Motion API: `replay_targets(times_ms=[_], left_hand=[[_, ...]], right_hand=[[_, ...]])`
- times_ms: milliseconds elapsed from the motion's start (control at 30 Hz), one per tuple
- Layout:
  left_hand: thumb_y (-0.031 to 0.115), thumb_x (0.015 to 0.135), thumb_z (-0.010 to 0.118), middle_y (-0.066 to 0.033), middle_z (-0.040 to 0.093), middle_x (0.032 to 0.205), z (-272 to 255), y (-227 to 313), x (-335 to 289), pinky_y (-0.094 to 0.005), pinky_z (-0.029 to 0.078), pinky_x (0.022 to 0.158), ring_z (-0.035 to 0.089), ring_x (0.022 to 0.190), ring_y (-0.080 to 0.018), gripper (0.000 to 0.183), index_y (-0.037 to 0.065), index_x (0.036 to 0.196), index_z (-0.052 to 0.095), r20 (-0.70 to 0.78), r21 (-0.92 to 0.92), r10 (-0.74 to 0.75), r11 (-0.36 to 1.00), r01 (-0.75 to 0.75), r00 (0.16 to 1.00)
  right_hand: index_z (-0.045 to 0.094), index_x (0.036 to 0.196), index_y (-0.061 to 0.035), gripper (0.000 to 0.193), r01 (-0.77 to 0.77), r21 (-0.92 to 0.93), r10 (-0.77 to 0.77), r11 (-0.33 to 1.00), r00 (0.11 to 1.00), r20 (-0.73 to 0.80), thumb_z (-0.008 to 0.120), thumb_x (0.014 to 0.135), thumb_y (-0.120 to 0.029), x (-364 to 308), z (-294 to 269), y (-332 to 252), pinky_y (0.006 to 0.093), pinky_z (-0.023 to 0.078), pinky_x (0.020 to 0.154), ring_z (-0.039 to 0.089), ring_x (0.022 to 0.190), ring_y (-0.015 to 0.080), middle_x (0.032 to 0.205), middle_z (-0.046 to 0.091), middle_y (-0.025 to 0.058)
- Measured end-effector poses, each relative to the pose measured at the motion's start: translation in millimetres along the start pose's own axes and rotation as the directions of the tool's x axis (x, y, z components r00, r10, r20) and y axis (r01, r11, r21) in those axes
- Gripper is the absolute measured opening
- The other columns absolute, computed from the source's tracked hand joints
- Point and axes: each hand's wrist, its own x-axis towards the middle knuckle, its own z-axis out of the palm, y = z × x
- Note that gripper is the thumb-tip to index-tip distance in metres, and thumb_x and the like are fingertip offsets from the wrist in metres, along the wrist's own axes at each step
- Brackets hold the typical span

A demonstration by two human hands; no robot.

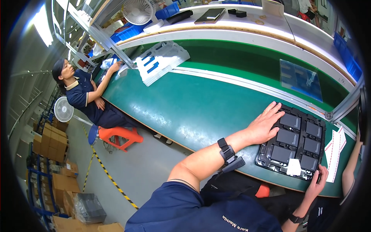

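Note:
A black plastic tray [262,159] lies on the green tabletop at the right. Several flat dark rectangular pieces [286,138] sit in its compartments, in two columns. A small white paper slip [294,167] rests over the tray's near part. My left hand [264,125] touches the tray's far left edge, fingers stretched out and thumb apart. At the near right corner my right hand [317,183] has its fingers bent around the tray's rim. Dark bands circle both wrists, and the left one carries a small black device [230,157].
White strips with red marks [334,154] lie right of the tray, near another person's arm [350,166]. A co-worker [87,91] sits at the far left by stacked pale trays [160,60]. A shelf [232,29] runs along the back, above a clear plastic sheet [301,80].

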Motion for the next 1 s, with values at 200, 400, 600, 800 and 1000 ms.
replay_targets(times_ms=[200, 400, 600, 800, 1000], left_hand=[[0.011, 0.086, 0.061, -0.0186, 0.021, 0.156, 2, -5, -1, -0.0437, 0.019, 0.119, 0.012, 0.147, -0.0359, 0.061, 0.002, 0.141, 0.037, -0.036, -0.051, 0.002, 0.999, -0.004, 0.999], [0.012, 0.086, 0.060, -0.0196, 0.022, 0.156, 5, 1, -2, -0.0443, 0.018, 0.119, 0.012, 0.147, -0.0362, 0.057, 0.002, 0.139, 0.041, -0.042, -0.082, 0.004, 0.997, -0.007, 0.999], [0.013, 0.089, 0.058, -0.0229, 0.031, 0.151, 13, -1, 4, -0.0463, 0.021, 0.117, 0.019, 0.144, -0.0398, 0.049, 0.002, 0.135, 0.045, -0.078, -0.106, 0.062, 0.992, -0.070, 0.995], [0.024, 0.102, 0.043, -0.0155, 0.054, 0.133, -14, -16, -8, -0.0384, 0.037, 0.108, 0.050, 0.125, -0.0281, 0.036, 0.003, 0.130, 0.053, -0.305, -0.089, -0.097, 0.993, 0.073, 0.947], [0.014, 0.101, 0.045, -0.0104, 0.054, 0.134, -17, -13, -2, -0.0321, 0.040, 0.101, 0.053, 0.119, -0.0207, 0.036, 0.002, 0.135, 0.050, -0.156, -0.432, -0.355, 0.863, 0.260, 0.922]], right_hand=[[0.057, 0.109, 0.0062, 0.019, 0.002, -0.016, -0.003, 1.000, 1.000, -0.006, 0.051, 0.093, 0.000, 1, 3, 0, 0.0330, 0.037, 0.098, 0.051, 0.108, 0.0244, 0.111, 0.053, 0.0135], [0.057, 0.108, 0.0057, 0.017, 0.002, -0.002, -0.002, 1.000, 1.000, -0.010, 0.051, 0.094, -0.001, 1, -3, 10, 0.0330, 0.038, 0.097, 0.052, 0.106, 0.0239, 0.111, 0.054, 0.0134], [0.059, 0.107, 0.0051, 0.017, 0.040, -0.085, -0.043, 0.996, 0.998, -0.041, 0.053, 0.091, 0.001, -5, -15, 8, 0.0331, 0.039, 0.096, 0.053, 0.105, 0.0247, 0.109, 0.056, 0.0137], [0.066, 0.103, -0.0004, 0.020, 0.024, -0.053, -0.027, 0.998, 0.998, -0.062, 0.061, 0.084, 0.000, 9, 8, -37, 0.0331, 0.042, 0.094, 0.057, 0.103, 0.0255, 0.105, 0.060, 0.0130], [0.067, 0.105, -0.0004, 0.021, -0.019, -0.009, 0.018, 1.000, 0.997, -0.076, 0.065, 0.084, -0.002, 8, 4, -39, 0.0324, 0.045, 0.090, 0.058, 0.099, 0.0238, 0.104, 0.060, 0.0128]])
